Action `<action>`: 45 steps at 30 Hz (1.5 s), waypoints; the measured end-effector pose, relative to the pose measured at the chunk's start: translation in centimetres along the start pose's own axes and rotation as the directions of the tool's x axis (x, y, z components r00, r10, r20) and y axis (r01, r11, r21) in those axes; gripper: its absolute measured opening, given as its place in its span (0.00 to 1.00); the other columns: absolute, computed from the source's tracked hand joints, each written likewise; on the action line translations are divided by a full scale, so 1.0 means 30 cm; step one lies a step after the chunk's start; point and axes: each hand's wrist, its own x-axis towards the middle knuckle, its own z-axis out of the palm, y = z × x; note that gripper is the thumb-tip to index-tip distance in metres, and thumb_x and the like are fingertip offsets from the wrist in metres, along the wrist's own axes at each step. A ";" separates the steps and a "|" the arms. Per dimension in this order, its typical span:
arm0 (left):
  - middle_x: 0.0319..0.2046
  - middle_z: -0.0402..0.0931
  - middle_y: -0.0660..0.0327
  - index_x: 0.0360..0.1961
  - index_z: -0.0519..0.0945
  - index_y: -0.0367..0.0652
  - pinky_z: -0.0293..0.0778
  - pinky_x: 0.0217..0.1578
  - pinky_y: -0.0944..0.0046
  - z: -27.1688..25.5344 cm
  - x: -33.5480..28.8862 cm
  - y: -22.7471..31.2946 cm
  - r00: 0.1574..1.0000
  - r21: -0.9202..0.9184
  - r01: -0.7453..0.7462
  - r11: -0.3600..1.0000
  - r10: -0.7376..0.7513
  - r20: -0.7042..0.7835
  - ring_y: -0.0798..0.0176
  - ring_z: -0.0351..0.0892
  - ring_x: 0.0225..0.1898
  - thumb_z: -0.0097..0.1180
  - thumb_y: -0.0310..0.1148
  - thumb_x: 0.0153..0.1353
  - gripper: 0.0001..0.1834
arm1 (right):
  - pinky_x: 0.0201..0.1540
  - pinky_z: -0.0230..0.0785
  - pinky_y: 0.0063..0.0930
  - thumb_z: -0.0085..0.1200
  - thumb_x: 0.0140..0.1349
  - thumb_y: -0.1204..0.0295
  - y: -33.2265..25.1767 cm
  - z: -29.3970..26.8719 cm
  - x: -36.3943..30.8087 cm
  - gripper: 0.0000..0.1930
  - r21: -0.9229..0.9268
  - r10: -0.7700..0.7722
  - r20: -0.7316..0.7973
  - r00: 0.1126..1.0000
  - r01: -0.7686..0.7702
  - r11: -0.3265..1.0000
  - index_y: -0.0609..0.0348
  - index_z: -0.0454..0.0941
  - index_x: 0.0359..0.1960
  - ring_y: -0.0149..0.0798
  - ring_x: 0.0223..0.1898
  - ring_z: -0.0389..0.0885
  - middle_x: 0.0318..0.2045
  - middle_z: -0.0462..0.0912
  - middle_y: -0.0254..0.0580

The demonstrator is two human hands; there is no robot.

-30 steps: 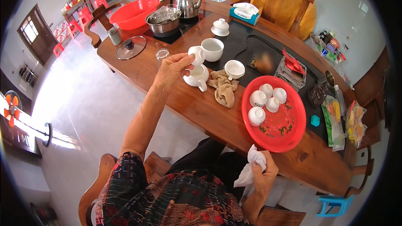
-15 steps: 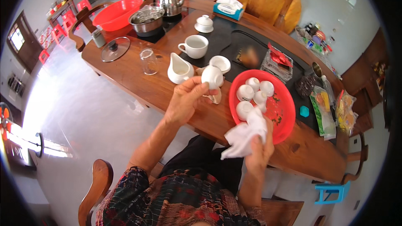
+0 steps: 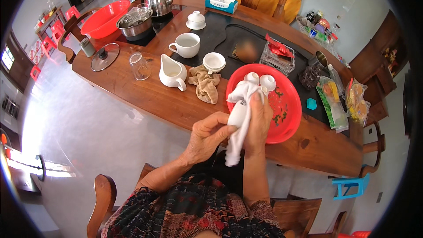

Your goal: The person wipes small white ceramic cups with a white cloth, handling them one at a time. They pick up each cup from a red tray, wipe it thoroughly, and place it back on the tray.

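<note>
Between thumb and fingers my left hand (image 3: 206,135) grips a small white teacup (image 3: 238,113). A white cloth (image 3: 236,144) is bunched in my right hand (image 3: 259,123) and pressed against the cup. Both hands are over the near left rim of a red basin (image 3: 291,114). Inside it stand white cups (image 3: 267,82), partly hidden by the cloth, among green leaf bits. Left of the basin lie a crumpled beige cloth (image 3: 205,89), a white lidded bowl (image 3: 215,61) and a white spouted pitcher (image 3: 172,73).
Farther left are a white mug (image 3: 187,46), a clear glass (image 3: 140,67), a glass lid (image 3: 105,57) and a steel pot (image 3: 135,27). A kettle (image 3: 158,2) and tissue box (image 3: 221,2) stand behind. Snack packets (image 3: 332,105) lie right of the basin.
My left hand has brought the teacup rightward and down to meet the white cloth. My right hand has risen slightly, the cloth now around the cup's side. The view has shifted a little.
</note>
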 end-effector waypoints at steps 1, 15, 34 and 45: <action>0.28 0.75 0.69 0.39 0.77 0.37 0.70 0.29 0.77 0.014 -0.002 -0.003 1.000 -0.019 -0.011 1.000 0.011 0.000 0.79 0.70 0.30 0.53 0.25 0.61 0.06 | 0.28 0.62 0.20 0.35 0.69 0.62 0.002 -0.009 0.002 0.17 0.077 0.050 -0.007 0.999 -0.049 0.996 0.63 0.72 0.40 0.25 0.25 0.69 0.26 0.74 0.32; 0.33 0.76 0.67 0.43 0.76 0.36 0.70 0.35 0.75 -0.008 -0.011 -0.036 0.997 -0.013 0.018 1.000 -0.019 -0.081 0.78 0.69 0.35 0.51 0.28 0.63 0.09 | 0.59 0.52 0.43 0.48 0.59 0.72 0.034 -0.009 -0.118 0.18 -0.573 -0.502 0.346 0.793 0.602 0.556 0.63 0.71 0.51 0.51 0.56 0.62 0.54 0.67 0.49; 0.49 0.71 0.58 0.56 0.64 0.42 0.74 0.42 0.66 0.017 0.004 -0.005 0.988 -0.669 0.135 0.731 -0.150 0.036 0.67 0.74 0.41 0.46 0.31 0.66 0.18 | 0.36 0.67 0.20 0.55 0.57 0.75 0.056 -0.033 -0.193 0.18 0.115 -0.002 -0.091 0.996 0.012 0.993 0.68 0.68 0.49 0.26 0.33 0.72 0.35 0.75 0.36; 0.44 0.70 0.62 0.54 0.65 0.40 0.69 0.47 0.64 -0.001 -0.017 -0.015 0.960 -0.490 0.271 0.828 -0.272 0.070 0.70 0.69 0.46 0.44 0.38 0.66 0.19 | 0.31 0.63 0.34 0.55 0.42 0.84 0.062 -0.065 -0.165 0.14 -0.480 -0.471 0.410 0.781 0.623 0.617 0.65 0.74 0.34 0.45 0.30 0.69 0.30 0.73 0.44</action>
